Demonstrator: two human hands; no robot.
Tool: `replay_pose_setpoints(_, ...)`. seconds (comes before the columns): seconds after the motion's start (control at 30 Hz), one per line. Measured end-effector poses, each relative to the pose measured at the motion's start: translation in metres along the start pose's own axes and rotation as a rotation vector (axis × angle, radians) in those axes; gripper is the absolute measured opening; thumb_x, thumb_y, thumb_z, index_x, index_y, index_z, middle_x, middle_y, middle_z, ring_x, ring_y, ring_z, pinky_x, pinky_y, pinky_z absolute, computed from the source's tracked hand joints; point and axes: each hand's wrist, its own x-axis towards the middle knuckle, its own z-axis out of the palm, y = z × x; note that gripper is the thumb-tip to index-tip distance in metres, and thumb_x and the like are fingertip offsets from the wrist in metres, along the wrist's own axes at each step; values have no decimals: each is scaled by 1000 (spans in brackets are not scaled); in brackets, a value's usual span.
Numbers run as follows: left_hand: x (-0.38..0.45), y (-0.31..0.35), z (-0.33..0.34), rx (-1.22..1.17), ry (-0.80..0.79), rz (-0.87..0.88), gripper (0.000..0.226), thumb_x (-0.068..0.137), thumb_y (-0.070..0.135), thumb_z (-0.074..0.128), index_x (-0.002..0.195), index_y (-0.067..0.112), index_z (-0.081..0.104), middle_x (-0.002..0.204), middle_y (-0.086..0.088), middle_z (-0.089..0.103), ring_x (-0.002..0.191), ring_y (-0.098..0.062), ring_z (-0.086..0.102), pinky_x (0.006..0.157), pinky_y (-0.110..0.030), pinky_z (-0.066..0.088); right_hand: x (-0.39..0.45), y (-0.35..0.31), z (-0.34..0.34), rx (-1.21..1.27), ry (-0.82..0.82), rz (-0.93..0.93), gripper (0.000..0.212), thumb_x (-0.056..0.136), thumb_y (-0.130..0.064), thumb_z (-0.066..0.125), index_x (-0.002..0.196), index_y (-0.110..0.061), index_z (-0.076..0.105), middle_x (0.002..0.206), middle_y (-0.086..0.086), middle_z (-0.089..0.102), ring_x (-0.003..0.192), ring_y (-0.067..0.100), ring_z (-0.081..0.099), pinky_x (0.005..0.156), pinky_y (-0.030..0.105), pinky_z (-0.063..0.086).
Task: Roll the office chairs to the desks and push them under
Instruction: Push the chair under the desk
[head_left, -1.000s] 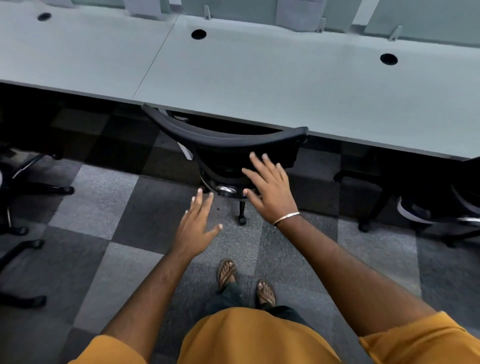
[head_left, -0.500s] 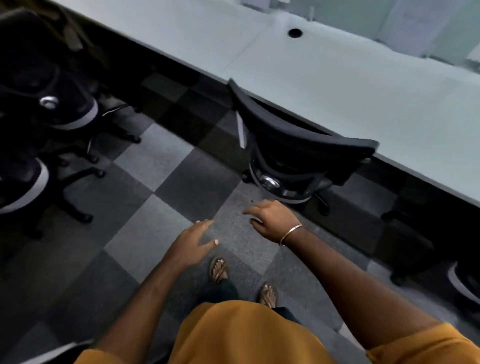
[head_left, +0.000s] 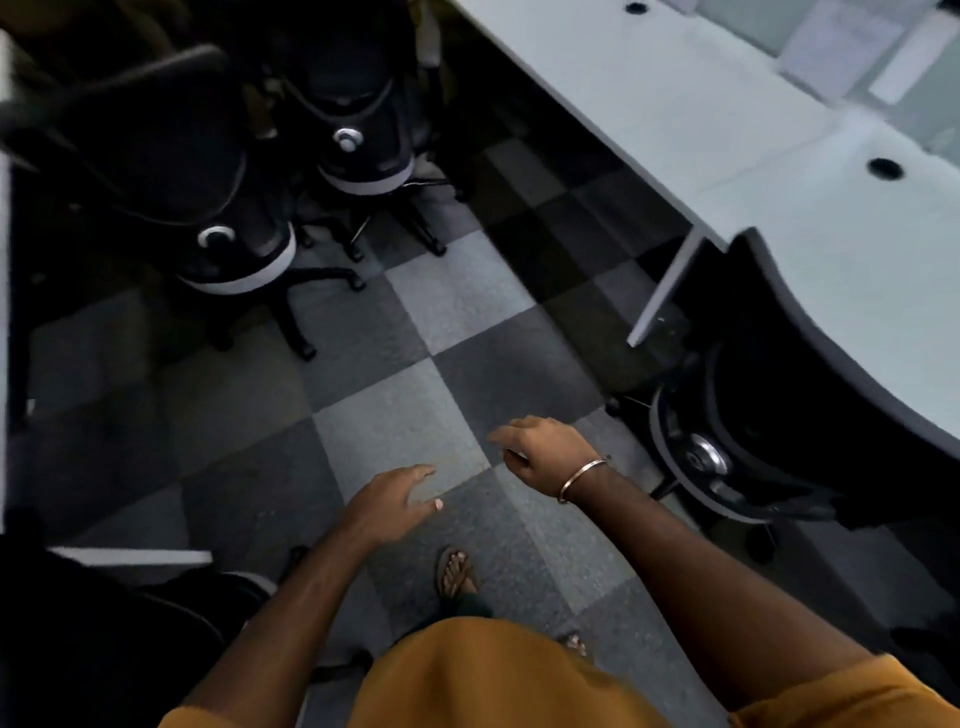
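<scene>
Both my hands, left (head_left: 387, 501) and right (head_left: 545, 454), hang loose and empty; the nearest chair (head_left: 228, 228), left of the counter (head_left: 727, 119), should roll easily gripped by its stiff backrest.

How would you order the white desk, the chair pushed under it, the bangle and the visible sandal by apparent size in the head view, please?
1. white desk
2. chair pushed under it, partly hidden
3. sandal
4. bangle
Sandal and bangle look close in extent; the bangle is nearer the camera, so that ranking is unsure.

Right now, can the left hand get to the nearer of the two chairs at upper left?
Probably not yet. The left hand is open over bare carpet, well short of that chair. Nothing blocks the way; a few steps should do.
</scene>
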Motion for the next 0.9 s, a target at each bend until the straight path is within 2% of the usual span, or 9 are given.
replay_pose_setpoints(0.2,2,-68,-62,-42,-10,-95,63,100,45,66,154,20,47,156,-5,51,139,-21,51,107,-28,41,110,-61,5,10,-44,-112,35,103,-27,48,135,-25,63,125,2,69,110,27,65,83,41,54)
replay_pose_setpoints(0.43,8,-117,-134,-102,125,-189,61,99,48,64,152,23,50,152,-1,55,132,-19,57,102,-32,45,216,-115,3,2,-39,-206,33,104,-30,48,133,-29,65,124,-2,70,109,24,66,82,37,52)
replay_pose_setpoints(0.53,19,-137,-158,-147,147,-220,69,92,60,64,150,24,53,151,1,57,134,-18,56,107,-35,47,261,-122,-2,-14,-52,-241,34,104,-29,49,134,-28,65,128,-1,70,112,25,66,85,38,51)
replay_pose_setpoints(0.67,36,-165,-184,-229,206,-253,88,73,79,49,144,28,59,145,7,62,131,-13,59,108,-39,49,318,-117,-7,-40,-103,-259,35,104,-32,47,134,-29,64,127,-1,71,112,26,66,87,40,53)
replay_pose_setpoints(0.9,97,-209,-248,-311,259,-329,88,69,82,47,137,30,64,133,9,69,119,-8,64,103,-38,53,445,-104,-31,-33,-154,-264,35,101,-33,49,132,-32,64,120,3,73,106,32,68,84,43,56)
